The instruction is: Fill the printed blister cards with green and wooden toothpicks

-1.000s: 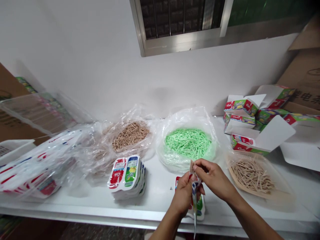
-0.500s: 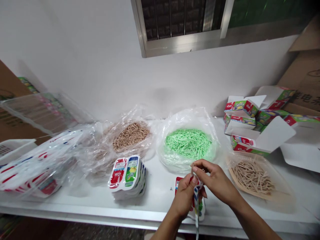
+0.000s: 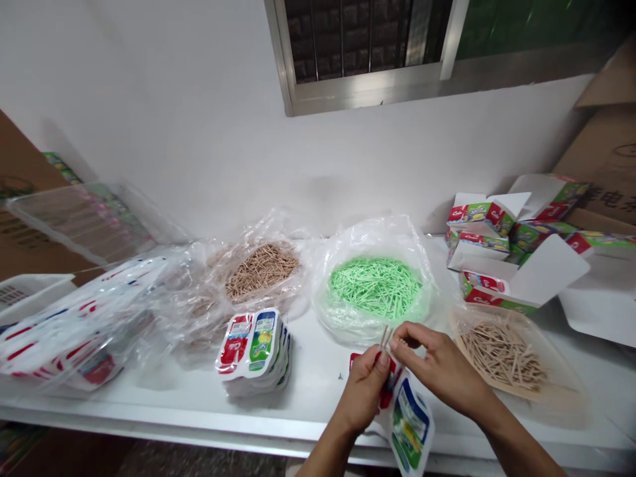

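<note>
Fingers (image 3: pixel 368 363) pinching tan sticks (image 3: pixel 385 336), stacked packs (image 3: pixel 247 348) nearby (apparently labelled "Cola", "Sprite")

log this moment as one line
left hand: gripping brown sticks and printed pack | right hand: beside brown sticks, hold unclear | beyond: green sticks in plastic bag

Pale wall (image 3: pixel 199 132) — barred, metal-framed window (image 3: pixel 397 78) set high; white table (image 3: pixel 318 377) along the wall; dark floor (image 3: pixel 163 458) below.

"Cola" and "Sprite" on stacked packs (image 3: pixel 250 346), "电" on brown carton (image 3: pixel 599 156)
</note>
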A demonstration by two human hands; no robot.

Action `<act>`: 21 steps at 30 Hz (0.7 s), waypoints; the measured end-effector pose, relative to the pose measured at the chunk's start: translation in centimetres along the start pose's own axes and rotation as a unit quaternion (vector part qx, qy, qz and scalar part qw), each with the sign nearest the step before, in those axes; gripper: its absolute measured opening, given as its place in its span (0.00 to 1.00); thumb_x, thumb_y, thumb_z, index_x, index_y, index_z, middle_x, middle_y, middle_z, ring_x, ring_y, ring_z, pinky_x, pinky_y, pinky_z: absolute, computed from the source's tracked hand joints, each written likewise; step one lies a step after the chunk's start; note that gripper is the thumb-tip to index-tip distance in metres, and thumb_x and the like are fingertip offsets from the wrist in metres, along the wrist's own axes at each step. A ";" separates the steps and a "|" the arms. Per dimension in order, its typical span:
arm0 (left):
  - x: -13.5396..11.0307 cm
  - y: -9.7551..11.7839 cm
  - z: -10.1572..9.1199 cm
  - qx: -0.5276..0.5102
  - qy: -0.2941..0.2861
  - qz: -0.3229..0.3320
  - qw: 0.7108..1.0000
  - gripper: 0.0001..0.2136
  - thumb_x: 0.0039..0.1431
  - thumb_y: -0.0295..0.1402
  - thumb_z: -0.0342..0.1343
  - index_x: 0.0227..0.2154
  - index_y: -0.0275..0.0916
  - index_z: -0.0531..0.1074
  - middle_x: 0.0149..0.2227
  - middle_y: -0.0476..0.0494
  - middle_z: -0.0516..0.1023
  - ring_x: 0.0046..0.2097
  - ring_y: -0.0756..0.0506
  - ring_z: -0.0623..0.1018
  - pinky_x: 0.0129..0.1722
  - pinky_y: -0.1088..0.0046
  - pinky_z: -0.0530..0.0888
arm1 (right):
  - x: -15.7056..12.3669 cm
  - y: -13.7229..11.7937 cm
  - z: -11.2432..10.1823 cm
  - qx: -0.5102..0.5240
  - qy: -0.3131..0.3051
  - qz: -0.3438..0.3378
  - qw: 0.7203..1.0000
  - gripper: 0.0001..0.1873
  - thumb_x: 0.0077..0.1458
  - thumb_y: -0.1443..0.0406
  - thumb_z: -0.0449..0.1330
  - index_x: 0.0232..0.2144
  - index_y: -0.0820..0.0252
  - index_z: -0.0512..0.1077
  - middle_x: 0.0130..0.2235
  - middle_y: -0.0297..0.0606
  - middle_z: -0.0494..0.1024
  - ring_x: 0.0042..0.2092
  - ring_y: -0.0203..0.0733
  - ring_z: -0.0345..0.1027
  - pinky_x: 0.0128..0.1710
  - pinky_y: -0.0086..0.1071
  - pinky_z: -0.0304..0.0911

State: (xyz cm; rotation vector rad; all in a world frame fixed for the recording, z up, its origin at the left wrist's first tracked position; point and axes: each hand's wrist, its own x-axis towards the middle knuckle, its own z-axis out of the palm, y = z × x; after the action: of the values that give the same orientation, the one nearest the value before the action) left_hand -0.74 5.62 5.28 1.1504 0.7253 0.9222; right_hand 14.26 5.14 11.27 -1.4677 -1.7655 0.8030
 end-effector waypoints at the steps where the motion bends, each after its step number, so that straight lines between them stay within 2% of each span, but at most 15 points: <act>1: 0.0 0.2 0.0 0.012 0.001 0.000 1.000 0.19 0.58 0.49 0.50 0.30 0.35 0.68 0.23 0.52 0.63 0.26 0.52 0.61 0.28 0.76 0.61 | 0.0 0.1 -0.1 0.025 -0.002 0.003 1.000 0.10 0.56 0.59 0.54 0.30 0.57 0.71 0.32 0.32 0.76 0.36 0.39 0.69 0.38 0.29 0.62; 4: -0.2 0.6 -0.1 0.052 0.001 -0.002 0.999 0.17 0.59 0.48 0.49 0.28 0.36 0.66 0.23 0.52 0.61 0.26 0.52 0.60 0.28 0.76 0.60 | 0.2 0.3 0.0 0.086 0.023 0.016 0.996 0.12 0.57 0.56 0.55 0.36 0.56 0.73 0.37 0.34 0.78 0.41 0.40 0.69 0.41 0.29 0.62; 8: -0.3 1.1 -0.5 0.105 -0.023 0.021 0.994 0.16 0.62 0.45 0.46 0.30 0.36 0.65 0.24 0.53 0.61 0.27 0.51 0.61 0.29 0.76 0.61 | 0.4 0.1 0.3 0.097 0.029 0.002 0.995 0.12 0.57 0.56 0.56 0.32 0.56 0.74 0.35 0.34 0.78 0.39 0.39 0.70 0.41 0.29 0.63; 12: -0.2 2.0 -0.9 0.144 -0.040 0.077 0.986 0.13 0.62 0.41 0.49 0.37 0.35 0.68 0.31 0.49 0.66 0.35 0.49 0.66 0.37 0.74 0.64 | 0.3 -0.5 -0.1 0.074 0.016 -0.049 0.996 0.11 0.58 0.58 0.56 0.31 0.55 0.76 0.36 0.36 0.78 0.42 0.41 0.69 0.44 0.32 0.63; 18: -0.3 3.1 -0.7 0.127 -0.019 0.103 0.986 0.10 0.60 0.38 0.52 0.37 0.35 0.68 0.34 0.47 0.70 0.38 0.48 0.69 0.41 0.74 0.66 | 0.2 -1.3 -0.9 0.040 0.061 -0.115 0.991 0.10 0.57 0.57 0.57 0.30 0.53 0.76 0.42 0.38 0.77 0.48 0.45 0.67 0.52 0.41 0.58; 21: -0.4 3.3 -0.8 0.092 -0.006 0.086 0.992 0.10 0.59 0.38 0.54 0.38 0.35 0.69 0.35 0.45 0.71 0.39 0.48 0.70 0.42 0.74 0.66 | 0.3 -1.3 -1.7 0.081 0.134 -0.104 0.982 0.09 0.59 0.58 0.55 0.34 0.54 0.73 0.44 0.39 0.76 0.49 0.45 0.67 0.51 0.40 0.59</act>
State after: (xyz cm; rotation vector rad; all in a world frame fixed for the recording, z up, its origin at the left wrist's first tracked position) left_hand -2.34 6.03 8.22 1.3964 0.7204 1.0057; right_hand 14.84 5.22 13.33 -1.2000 -1.5784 0.5949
